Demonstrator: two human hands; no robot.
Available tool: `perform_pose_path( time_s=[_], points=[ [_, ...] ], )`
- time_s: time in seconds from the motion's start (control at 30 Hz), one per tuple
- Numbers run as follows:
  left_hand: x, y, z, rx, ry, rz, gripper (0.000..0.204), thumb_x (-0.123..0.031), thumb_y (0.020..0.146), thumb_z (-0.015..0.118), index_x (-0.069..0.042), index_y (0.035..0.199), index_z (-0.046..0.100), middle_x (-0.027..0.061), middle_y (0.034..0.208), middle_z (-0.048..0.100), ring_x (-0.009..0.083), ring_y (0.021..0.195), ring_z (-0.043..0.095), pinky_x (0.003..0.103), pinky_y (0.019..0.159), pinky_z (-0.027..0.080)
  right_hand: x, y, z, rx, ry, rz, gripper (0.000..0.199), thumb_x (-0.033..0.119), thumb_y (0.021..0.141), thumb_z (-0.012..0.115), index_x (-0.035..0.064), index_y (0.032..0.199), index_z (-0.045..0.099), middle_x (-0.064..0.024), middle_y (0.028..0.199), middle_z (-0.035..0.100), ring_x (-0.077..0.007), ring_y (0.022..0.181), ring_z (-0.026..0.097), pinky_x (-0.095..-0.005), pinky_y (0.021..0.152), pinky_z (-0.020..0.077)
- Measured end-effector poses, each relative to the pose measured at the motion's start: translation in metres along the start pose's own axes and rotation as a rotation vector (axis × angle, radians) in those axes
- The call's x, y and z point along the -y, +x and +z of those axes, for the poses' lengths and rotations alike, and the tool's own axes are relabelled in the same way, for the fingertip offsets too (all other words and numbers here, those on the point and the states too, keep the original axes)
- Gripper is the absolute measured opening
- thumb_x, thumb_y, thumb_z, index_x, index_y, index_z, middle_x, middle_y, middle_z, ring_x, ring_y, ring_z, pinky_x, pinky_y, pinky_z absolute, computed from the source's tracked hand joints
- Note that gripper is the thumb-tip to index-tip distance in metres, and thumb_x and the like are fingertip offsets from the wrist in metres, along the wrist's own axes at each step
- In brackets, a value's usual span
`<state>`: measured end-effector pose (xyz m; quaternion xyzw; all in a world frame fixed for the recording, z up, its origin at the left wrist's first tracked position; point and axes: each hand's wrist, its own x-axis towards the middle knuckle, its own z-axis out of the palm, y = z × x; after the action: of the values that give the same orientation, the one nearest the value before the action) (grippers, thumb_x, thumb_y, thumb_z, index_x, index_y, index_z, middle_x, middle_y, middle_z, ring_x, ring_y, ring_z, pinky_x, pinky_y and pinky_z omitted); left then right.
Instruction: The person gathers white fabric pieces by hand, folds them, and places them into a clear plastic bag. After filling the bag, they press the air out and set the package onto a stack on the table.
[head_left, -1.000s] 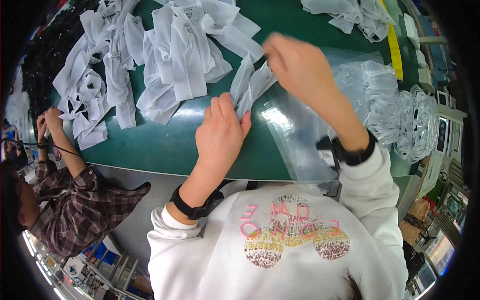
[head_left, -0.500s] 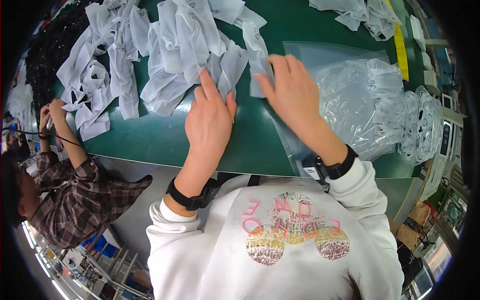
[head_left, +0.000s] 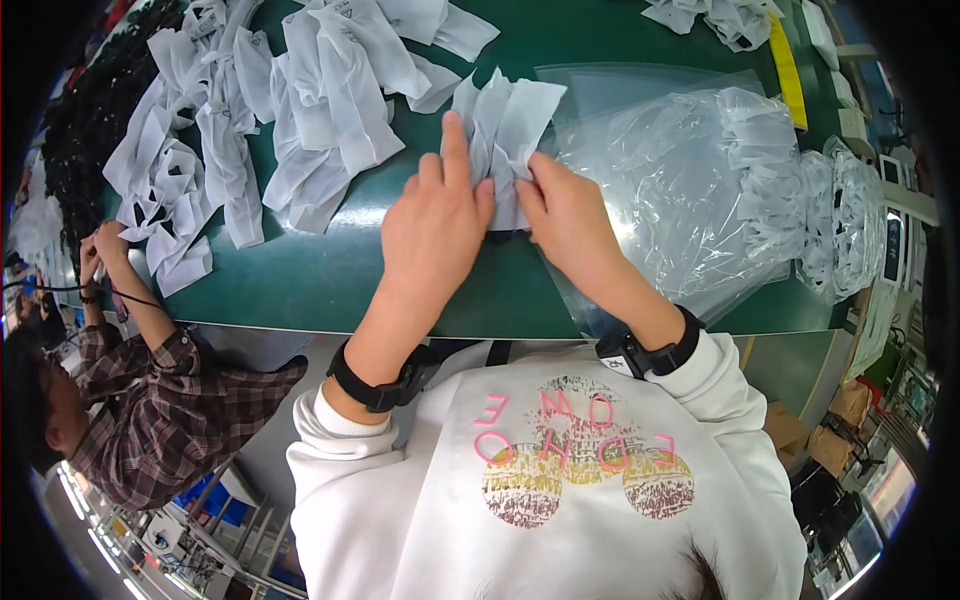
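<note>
Several small frosted plastic bags (head_left: pixel 500 130) stand gathered between my two hands over the green table. My left hand (head_left: pixel 430 220) grips their left side, its thumb against the lower part and its index finger stretched up along the edge. On the right, my right hand (head_left: pixel 575 215) pinches the bags near their lower half between thumb and fingers. A loose heap of similar frosted bags (head_left: pixel 335 100) lies just beyond my left hand. What lies inside the bags, if anything, cannot be made out.
Right of my hands a large clear plastic bag (head_left: pixel 665 180) holds bundled white packets (head_left: pixel 765 180). A yellow strip (head_left: pixel 787 75) lies beyond it. More frosted bags (head_left: pixel 180 190) and a black pile (head_left: pixel 95 130) lie at left, where a co-worker in a plaid shirt (head_left: pixel 170 410) sits.
My left hand has left the heap and moved right, bringing bags against those in my right hand. The bags are now held together between both hands, and my right hand sits slightly lower.
</note>
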<state>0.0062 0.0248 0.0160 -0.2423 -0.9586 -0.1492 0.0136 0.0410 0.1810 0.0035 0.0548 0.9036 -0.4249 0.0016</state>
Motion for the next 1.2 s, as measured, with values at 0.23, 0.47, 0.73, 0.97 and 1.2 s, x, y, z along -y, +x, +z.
perform_pose_path(
  time_s=[0.23, 0.47, 0.73, 0.97, 1.2],
  points=[
    [-0.014, -0.004, -0.009, 0.054, -0.025, -0.027, 0.089, -0.040, 0.077, 0.072, 0.002, 0.144, 0.031, 0.0147, 0.095, 0.055, 0.0275, 0.089, 0.059, 0.035, 0.056, 0.053, 0.003, -0.001, -0.014, 0.148, 0.164, 0.011, 0.013, 0.007, 0.091, 0.054, -0.0032, 0.098, 0.056, -0.0183, 0.080, 0.063, -0.0242, 0.069, 0.066, -0.0331, 0.060, 0.0500],
    [0.018, -0.012, -0.011, 0.022, -0.107, 0.162, 0.096, -0.037, 0.067, 0.080, -0.004, 0.145, 0.033, 0.0150, 0.106, 0.054, 0.0272, 0.093, 0.057, 0.034, 0.066, 0.053, 0.016, -0.003, -0.041, 0.242, 0.335, 0.318, 0.019, 0.016, 0.093, 0.057, -0.0011, 0.099, 0.064, -0.0128, 0.077, 0.066, -0.0211, 0.065, 0.065, -0.0319, 0.059, 0.0495],
    [0.014, -0.010, 0.000, -0.004, -0.209, 0.105, 0.085, -0.019, 0.067, 0.080, -0.014, 0.142, 0.041, 0.0117, 0.108, 0.055, 0.0285, 0.092, 0.058, 0.036, 0.073, 0.052, 0.026, -0.022, -0.004, 0.279, 0.078, 0.196, 0.029, 0.023, 0.092, 0.057, 0.0010, 0.078, 0.068, -0.0122, 0.062, 0.064, -0.0248, 0.061, 0.064, -0.0357, 0.057, 0.0482],
    [0.021, -0.004, -0.012, 0.069, -0.398, 0.133, 0.077, -0.022, 0.069, 0.078, -0.007, 0.138, 0.046, 0.0143, 0.112, 0.056, 0.0312, 0.091, 0.058, 0.039, 0.077, 0.051, 0.014, -0.020, -0.012, 0.491, -0.095, -0.018, 0.027, 0.024, 0.089, 0.058, 0.0026, 0.075, 0.067, -0.0133, 0.068, 0.065, -0.0331, 0.064, 0.063, -0.0423, 0.061, 0.0483],
    [-0.012, 0.010, 0.000, -0.122, -0.165, -0.017, 0.092, -0.037, 0.066, 0.080, 0.007, 0.136, 0.039, 0.0178, 0.123, 0.053, 0.0321, 0.103, 0.053, 0.045, 0.082, 0.046, 0.021, -0.013, -0.063, -0.029, -0.342, -0.232, 0.007, 0.012, 0.082, 0.066, 0.0061, 0.087, 0.065, -0.0074, 0.082, 0.061, -0.0291, 0.069, 0.063, -0.0392, 0.062, 0.0494]
  ],
)
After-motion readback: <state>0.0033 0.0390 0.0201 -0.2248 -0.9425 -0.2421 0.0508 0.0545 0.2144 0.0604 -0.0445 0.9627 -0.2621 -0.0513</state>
